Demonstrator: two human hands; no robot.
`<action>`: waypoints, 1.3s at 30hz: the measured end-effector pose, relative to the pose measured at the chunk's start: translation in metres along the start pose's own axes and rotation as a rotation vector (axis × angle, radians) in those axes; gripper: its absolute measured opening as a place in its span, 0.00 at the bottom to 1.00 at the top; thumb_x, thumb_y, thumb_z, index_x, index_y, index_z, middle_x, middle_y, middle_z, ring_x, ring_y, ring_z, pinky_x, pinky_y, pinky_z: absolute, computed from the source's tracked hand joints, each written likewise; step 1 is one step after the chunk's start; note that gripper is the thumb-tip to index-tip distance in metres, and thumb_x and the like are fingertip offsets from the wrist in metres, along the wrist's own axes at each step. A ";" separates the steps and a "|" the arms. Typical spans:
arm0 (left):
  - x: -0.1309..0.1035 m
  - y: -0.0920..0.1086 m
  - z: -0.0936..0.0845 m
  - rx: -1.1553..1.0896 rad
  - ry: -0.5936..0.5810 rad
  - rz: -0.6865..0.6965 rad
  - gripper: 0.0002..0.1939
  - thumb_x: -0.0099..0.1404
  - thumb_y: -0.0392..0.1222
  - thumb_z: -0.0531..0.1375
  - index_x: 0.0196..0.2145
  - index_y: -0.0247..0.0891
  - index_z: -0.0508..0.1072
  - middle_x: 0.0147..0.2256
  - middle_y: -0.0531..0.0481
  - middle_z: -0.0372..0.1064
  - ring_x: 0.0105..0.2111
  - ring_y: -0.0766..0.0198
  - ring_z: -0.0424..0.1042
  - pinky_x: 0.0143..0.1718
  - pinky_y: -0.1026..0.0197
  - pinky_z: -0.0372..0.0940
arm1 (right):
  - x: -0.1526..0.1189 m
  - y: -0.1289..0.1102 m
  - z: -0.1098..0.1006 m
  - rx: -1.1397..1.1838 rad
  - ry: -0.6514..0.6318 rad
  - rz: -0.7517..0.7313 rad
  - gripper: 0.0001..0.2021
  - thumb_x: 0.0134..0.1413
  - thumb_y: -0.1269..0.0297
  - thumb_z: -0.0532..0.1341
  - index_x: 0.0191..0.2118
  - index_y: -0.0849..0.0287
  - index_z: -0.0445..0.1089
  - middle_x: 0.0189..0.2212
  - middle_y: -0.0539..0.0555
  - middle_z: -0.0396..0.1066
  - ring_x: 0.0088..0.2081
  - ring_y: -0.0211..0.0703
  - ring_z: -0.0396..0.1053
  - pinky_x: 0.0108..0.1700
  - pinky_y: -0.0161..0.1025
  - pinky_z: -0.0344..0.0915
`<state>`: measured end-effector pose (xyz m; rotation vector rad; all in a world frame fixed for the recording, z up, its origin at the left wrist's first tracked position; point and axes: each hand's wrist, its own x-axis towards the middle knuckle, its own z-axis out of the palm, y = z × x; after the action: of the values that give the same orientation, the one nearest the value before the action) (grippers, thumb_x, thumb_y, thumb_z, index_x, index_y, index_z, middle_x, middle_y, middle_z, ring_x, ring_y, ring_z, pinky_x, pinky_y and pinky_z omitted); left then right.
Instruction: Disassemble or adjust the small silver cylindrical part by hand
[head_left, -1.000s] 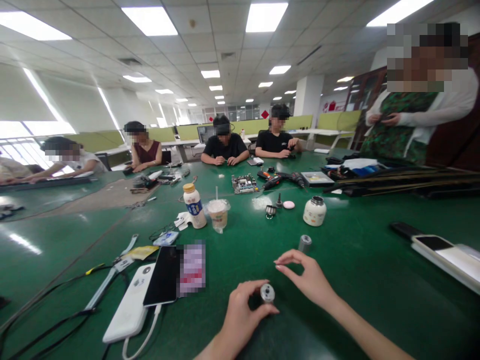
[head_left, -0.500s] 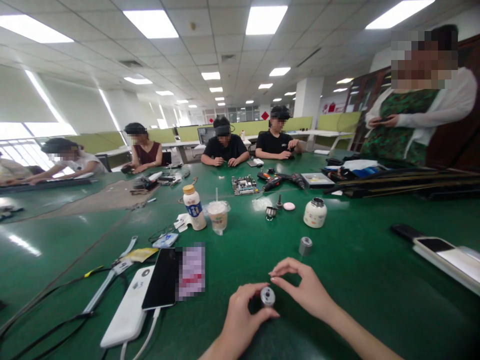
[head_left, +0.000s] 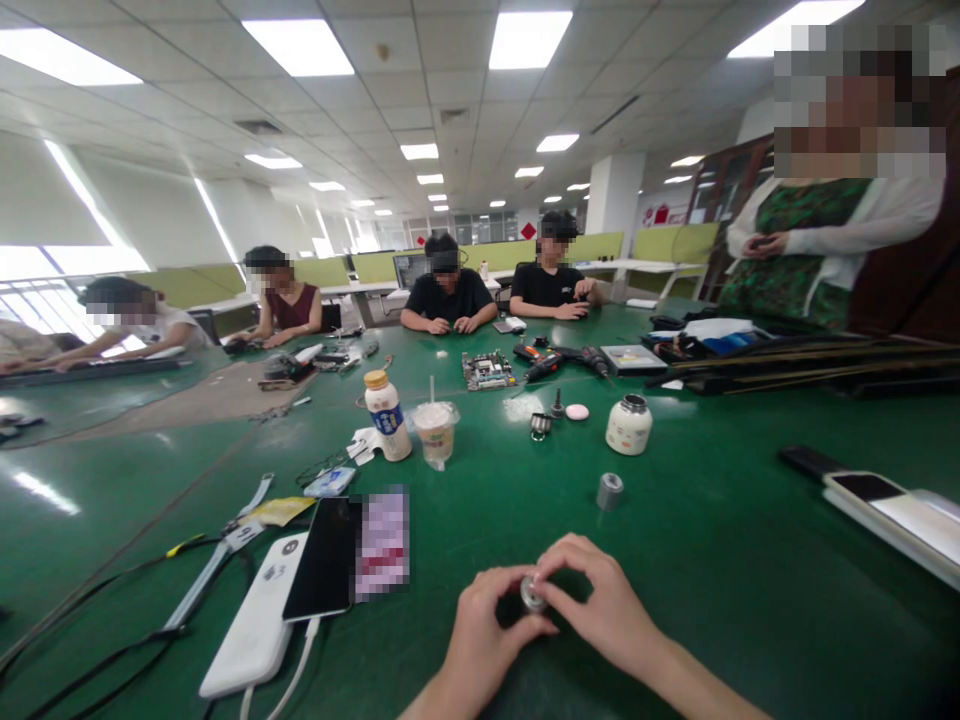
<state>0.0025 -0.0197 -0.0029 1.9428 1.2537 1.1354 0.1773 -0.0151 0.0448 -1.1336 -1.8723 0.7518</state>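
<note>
A small silver metal cylinder (head_left: 531, 597) with a round top stands on the green table in front of me. My left hand (head_left: 487, 615) curls around it from the left, index finger behind and thumb in front. My right hand (head_left: 592, 595) reaches in from the right, its thumb and index fingertips closed together at the cylinder's top. Whatever those fingertips may hold is too small to make out. A second metal cylinder (head_left: 610, 491) stands farther back, beyond my right hand.
Left of my hands lie a white power bank (head_left: 251, 620), a black phone (head_left: 321, 560) and a cable. Behind are a bottle (head_left: 388, 420), a drink cup (head_left: 435, 435) and a cream jar (head_left: 628, 427). A circuit board (head_left: 487, 370) and power drills lie farther back. Several people surround the table.
My right hand has moved left and down, bringing its fingertips from beside the metal cylinder onto its top. My left hand has stayed around the cylinder.
</note>
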 end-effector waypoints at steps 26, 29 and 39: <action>0.000 -0.001 -0.001 0.013 -0.017 -0.033 0.25 0.47 0.40 0.75 0.44 0.43 0.78 0.39 0.50 0.79 0.38 0.56 0.76 0.41 0.58 0.69 | 0.018 0.029 -0.017 0.057 0.134 0.025 0.03 0.56 0.64 0.65 0.36 0.55 0.72 0.35 0.51 0.77 0.39 0.45 0.75 0.46 0.41 0.69; 0.000 0.001 -0.001 0.015 -0.008 -0.039 0.25 0.46 0.40 0.76 0.43 0.43 0.78 0.38 0.51 0.80 0.36 0.56 0.76 0.41 0.58 0.69 | 0.022 0.057 -0.021 -0.023 0.104 0.050 0.02 0.55 0.66 0.64 0.35 0.55 0.73 0.34 0.51 0.77 0.39 0.45 0.75 0.47 0.43 0.68; 0.001 0.001 -0.001 0.012 0.003 -0.036 0.25 0.45 0.41 0.76 0.43 0.43 0.79 0.37 0.50 0.80 0.35 0.57 0.76 0.39 0.60 0.70 | 0.017 0.047 -0.014 0.001 0.084 0.062 0.03 0.56 0.65 0.63 0.35 0.57 0.73 0.34 0.52 0.77 0.38 0.45 0.75 0.45 0.42 0.70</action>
<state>0.0026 -0.0189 -0.0012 1.9207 1.2950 1.1157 0.2049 0.0209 0.0201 -1.2090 -1.7742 0.7285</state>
